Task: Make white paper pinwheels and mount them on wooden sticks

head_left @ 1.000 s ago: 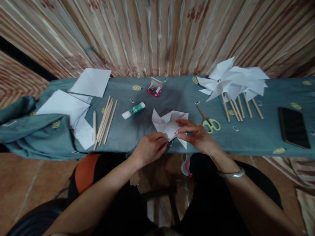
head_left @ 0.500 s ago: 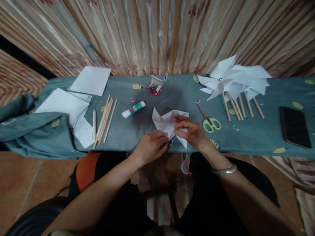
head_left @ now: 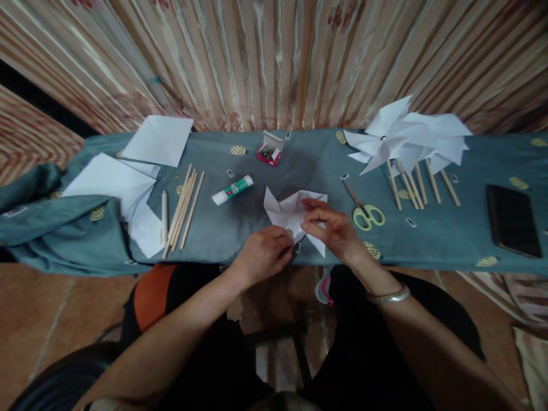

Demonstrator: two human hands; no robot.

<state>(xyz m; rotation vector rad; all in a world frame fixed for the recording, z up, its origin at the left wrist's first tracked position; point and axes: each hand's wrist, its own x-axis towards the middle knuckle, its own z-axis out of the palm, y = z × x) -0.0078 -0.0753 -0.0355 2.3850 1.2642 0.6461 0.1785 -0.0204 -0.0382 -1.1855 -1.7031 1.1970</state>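
Observation:
A partly folded white paper pinwheel point(head_left: 291, 210) lies at the front edge of the cloth-covered table, its blades pointing outward. My left hand point(head_left: 268, 251) is closed on its near edge, fingers pinched together. From the right, my right hand point(head_left: 331, 228) grips the paper near its middle between thumb and fingers. A pair of green-handled scissors point(head_left: 367, 216) lies just right of that hand. Beyond the paper stands an open red box of small metal pins point(head_left: 269, 153), and a glue stick point(head_left: 232, 190) lies to the left.
Several wooden sticks point(head_left: 184, 211) and a white pencil-like stick point(head_left: 164, 217) lie left, beside white paper sheets point(head_left: 109, 182). Finished pinwheels point(head_left: 411, 137) on sticks are heaped at the back right. A black phone point(head_left: 514, 220) rests far right. A striped curtain point(head_left: 278, 63) hangs behind.
Hardly anything differs. Both hands keep their hold on the paper pinwheel, and the right hand has shifted very slightly left.

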